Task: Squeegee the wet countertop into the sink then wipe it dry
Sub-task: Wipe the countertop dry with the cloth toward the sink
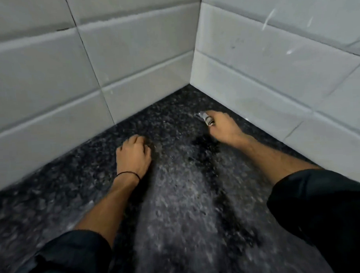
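A dark speckled stone countertop [178, 208] runs into a tiled corner and glistens with wet streaks down its middle. My left hand [133, 154] rests on it as a loose fist, fingers curled under, with nothing visible in it. My right hand [223, 128] reaches toward the corner and is closed on a small grey-and-white item [205, 117] that sticks out past the fingers; blur keeps me from telling whether it is a cloth or a squeegee handle. No sink is in view.
White tiled walls [140, 55] close the counter at the back left and along the right [275, 70], meeting in a corner just beyond my right hand. Dark sleeves cover both upper forearms.
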